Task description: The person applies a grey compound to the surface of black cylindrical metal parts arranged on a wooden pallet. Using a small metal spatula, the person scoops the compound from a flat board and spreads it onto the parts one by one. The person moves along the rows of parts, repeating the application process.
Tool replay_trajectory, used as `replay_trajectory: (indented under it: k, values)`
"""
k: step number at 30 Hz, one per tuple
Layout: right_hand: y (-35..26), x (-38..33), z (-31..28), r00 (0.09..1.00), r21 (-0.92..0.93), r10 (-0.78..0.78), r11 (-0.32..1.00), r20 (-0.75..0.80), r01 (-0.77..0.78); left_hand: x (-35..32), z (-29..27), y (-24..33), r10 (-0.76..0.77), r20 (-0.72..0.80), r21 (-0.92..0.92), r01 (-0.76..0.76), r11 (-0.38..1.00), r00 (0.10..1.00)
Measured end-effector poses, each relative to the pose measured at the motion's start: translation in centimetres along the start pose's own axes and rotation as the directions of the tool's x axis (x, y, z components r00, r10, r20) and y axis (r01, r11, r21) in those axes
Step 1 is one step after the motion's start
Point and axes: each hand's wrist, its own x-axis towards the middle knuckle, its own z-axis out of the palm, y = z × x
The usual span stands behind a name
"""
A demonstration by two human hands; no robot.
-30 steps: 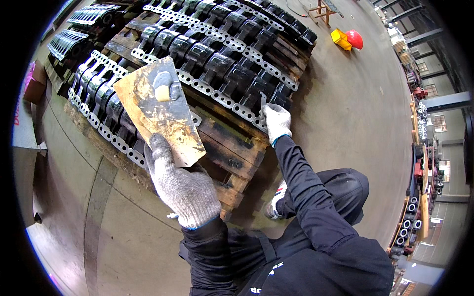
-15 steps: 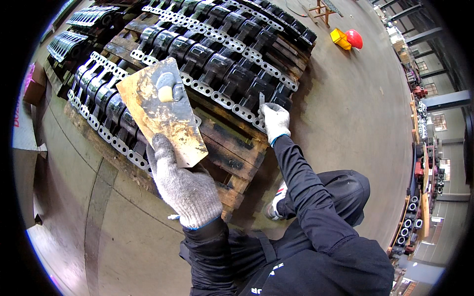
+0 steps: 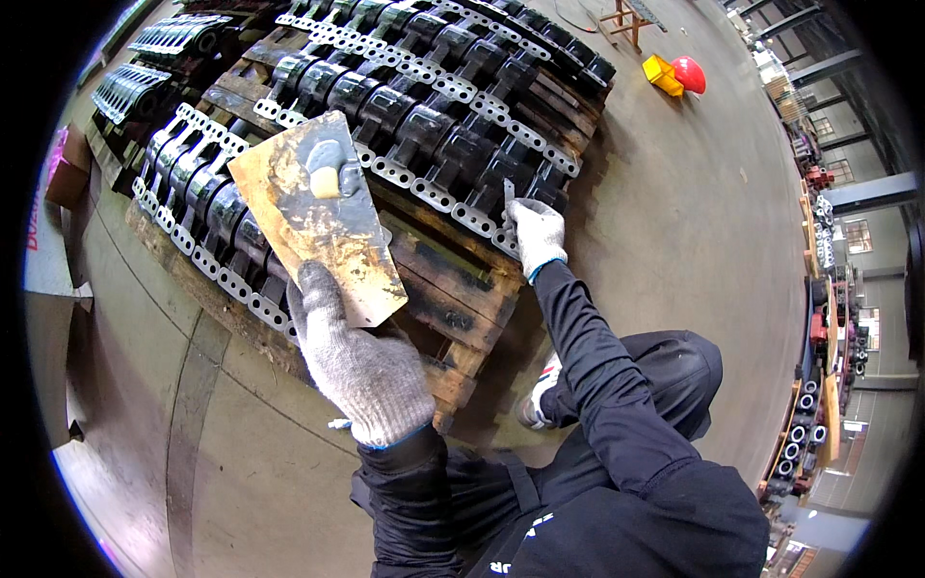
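A stained flat board (image 3: 313, 246) is held up in my left hand (image 3: 361, 376), gloved in white knit, with the thumb over its near edge. On the board's upper part lie a grey dab of paste (image 3: 330, 154) and a cream-coloured dab (image 3: 325, 184), side by side. My right hand (image 3: 537, 233), also gloved, is closed on a thin metal spatula (image 3: 509, 195) whose blade points up and away. Its tip is at the near right end of a black track roller assembly (image 3: 469, 157), by the drilled grey flange (image 3: 438, 197). Whether blade and metal touch I cannot tell.
Wooden pallets (image 3: 453, 289) carry several rows of the black roller parts; another shorter row (image 3: 207, 193) lies left of the board. Boxes (image 3: 69, 164) stand at the far left. A yellow container (image 3: 663, 75) and a red rounded thing (image 3: 689, 74) sit on the floor at far right.
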Motion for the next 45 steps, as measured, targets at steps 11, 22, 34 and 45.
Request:
replay_trajectory:
  k: [11,22,34,45]
  values:
    - [1.7,0.6,0.3,0.996,0.019,-0.080,0.997,-0.039,0.081,0.2,-0.4,-0.3,0.071,0.035,0.037,-0.072,0.997,0.997]
    - [1.9,0.1,-0.1,0.985,0.020,-0.163,0.986,-0.059,0.165,0.3,-0.5,-0.2,0.075,0.044,0.015,-0.076,0.997,0.996]
    - [1.5,-0.1,0.1,0.986,-0.037,-0.164,0.986,-0.034,0.163,0.1,0.1,-0.2,0.018,0.009,0.016,-0.018,1.000,1.000]
    - [0.6,0.2,0.2,1.000,-0.020,-0.022,1.000,0.016,0.022,0.2,-0.1,-0.6,0.051,0.034,0.077,-0.053,0.996,0.998]
